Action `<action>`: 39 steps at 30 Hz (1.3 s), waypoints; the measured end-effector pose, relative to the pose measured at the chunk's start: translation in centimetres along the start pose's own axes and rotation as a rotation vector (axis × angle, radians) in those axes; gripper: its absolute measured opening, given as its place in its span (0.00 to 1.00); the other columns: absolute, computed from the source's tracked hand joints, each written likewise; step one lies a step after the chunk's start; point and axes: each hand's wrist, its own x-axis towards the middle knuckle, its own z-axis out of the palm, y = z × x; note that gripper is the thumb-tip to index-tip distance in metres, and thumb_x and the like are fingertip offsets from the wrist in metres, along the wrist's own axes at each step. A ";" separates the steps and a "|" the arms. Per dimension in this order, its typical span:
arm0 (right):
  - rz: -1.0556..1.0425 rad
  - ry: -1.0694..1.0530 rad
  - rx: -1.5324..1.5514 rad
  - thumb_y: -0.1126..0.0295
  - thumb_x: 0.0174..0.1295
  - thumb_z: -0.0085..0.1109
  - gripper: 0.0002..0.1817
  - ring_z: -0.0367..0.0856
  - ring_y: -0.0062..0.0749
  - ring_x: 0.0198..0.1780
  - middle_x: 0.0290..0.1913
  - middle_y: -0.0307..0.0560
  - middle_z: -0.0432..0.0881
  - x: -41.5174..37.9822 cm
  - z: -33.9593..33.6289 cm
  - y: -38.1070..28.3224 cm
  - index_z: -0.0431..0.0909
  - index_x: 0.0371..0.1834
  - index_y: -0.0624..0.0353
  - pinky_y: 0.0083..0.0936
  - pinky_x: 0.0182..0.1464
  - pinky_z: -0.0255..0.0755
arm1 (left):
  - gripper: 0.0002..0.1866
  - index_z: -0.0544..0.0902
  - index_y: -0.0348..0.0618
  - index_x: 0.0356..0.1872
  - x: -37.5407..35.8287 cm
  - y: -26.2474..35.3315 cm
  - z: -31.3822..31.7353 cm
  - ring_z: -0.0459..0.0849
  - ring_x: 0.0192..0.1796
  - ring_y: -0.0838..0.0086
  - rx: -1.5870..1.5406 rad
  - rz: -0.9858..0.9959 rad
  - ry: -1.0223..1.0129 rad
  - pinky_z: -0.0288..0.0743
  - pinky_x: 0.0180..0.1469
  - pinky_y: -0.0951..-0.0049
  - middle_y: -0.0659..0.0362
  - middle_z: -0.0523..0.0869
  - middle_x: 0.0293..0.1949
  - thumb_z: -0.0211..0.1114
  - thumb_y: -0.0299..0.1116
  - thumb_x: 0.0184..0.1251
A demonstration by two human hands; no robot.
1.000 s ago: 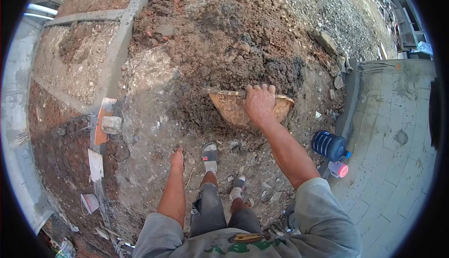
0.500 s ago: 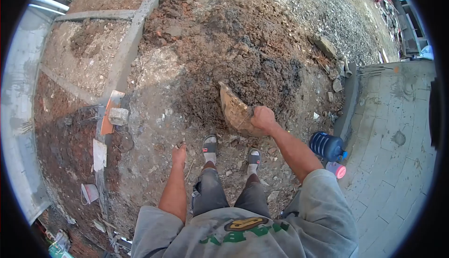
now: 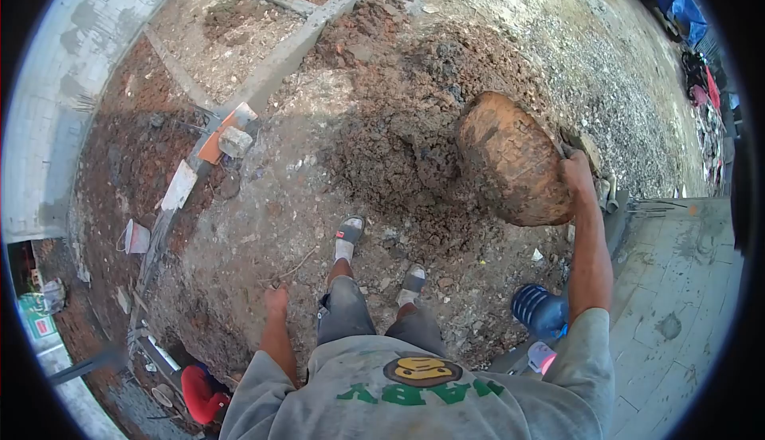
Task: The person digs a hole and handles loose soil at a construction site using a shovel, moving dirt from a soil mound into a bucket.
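Note:
My right hand [image 3: 577, 170] grips the rim of a mud-caked, orange-brown basin [image 3: 514, 161], its broad rounded side turned toward me. The basin is held tilted over the right part of a heap of wet, dark brown soil [image 3: 398, 149]. My left hand [image 3: 276, 296] hangs low at my left side above the bare ground, its fingers curled in with nothing seen in them. Both my feet, in grey sandals [image 3: 348, 234], stand at the near edge of the heap.
A blue water jug [image 3: 538, 311] and a pink-lidded container [image 3: 541, 356] lie right of my legs, by a block wall [image 3: 677, 280]. Left are a concrete beam [image 3: 271, 73], a concrete chunk [image 3: 234, 142] and a white bucket [image 3: 137, 237]. A person in red [image 3: 199, 396] is at lower left.
My right hand has swung the basin up and to the right, from low at the near edge of the heap to over its right side. The view has turned; the person in red now shows.

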 end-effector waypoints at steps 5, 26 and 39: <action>-0.112 0.045 -0.513 0.69 0.41 0.51 0.14 0.74 0.58 0.36 0.29 0.70 0.74 -1.5 8.8 -3.3 0.73 0.25 0.74 0.38 0.38 0.68 | 0.22 0.73 0.31 0.43 -4.0 -6.7 3.7 0.78 0.42 0.61 -0.126 0.148 -0.048 0.68 0.46 0.69 0.47 0.79 0.39 0.62 0.34 0.47; -0.008 -0.253 0.066 0.73 0.40 0.49 0.09 0.70 0.35 0.17 0.16 0.47 0.73 8.6 28.0 -35.8 0.74 0.16 0.69 0.27 0.19 0.61 | 0.18 0.74 0.31 0.41 20.5 -2.1 -13.0 0.77 0.42 0.61 -0.573 -0.097 0.187 0.67 0.45 0.68 0.48 0.79 0.38 0.58 0.31 0.48; -0.479 -0.444 0.918 0.73 0.48 0.53 0.07 0.69 0.27 0.20 0.24 0.42 0.69 10.9 22.9 -56.8 0.72 0.25 0.68 0.23 0.20 0.67 | 0.24 0.74 0.29 0.42 20.2 -1.3 -15.7 0.74 0.48 0.54 -0.284 -0.296 0.183 0.65 0.51 0.66 0.43 0.76 0.43 0.60 0.37 0.46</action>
